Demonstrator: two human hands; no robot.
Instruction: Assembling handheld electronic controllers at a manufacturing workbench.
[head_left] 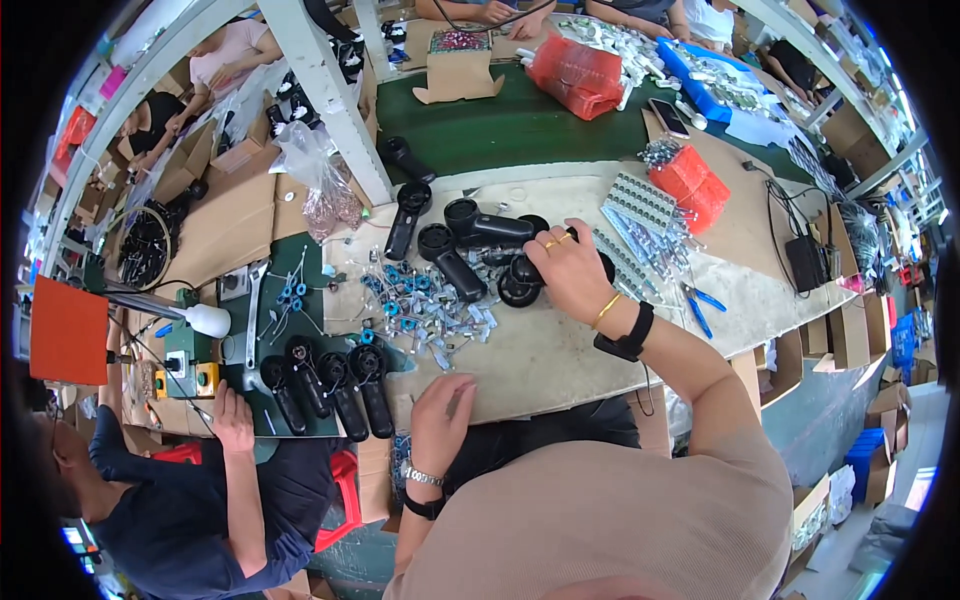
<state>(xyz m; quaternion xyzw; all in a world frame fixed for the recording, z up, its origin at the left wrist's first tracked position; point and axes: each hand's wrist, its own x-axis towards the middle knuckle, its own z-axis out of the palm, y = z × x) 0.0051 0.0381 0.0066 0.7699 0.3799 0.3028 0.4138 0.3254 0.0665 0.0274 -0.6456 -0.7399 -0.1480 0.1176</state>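
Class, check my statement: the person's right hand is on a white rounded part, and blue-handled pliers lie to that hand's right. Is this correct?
Not quite: the head view shows the right hand on a black rounded part, not a white one. The blue-handled pliers do lie to that hand's right.

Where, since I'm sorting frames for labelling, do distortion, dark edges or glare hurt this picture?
Head view: black surround at left and right, with the pale worktable edge bowing; head view: a washed-out bright patch near the lower right rim; head view: even light in the middle, right hand and left hand fairly clear.
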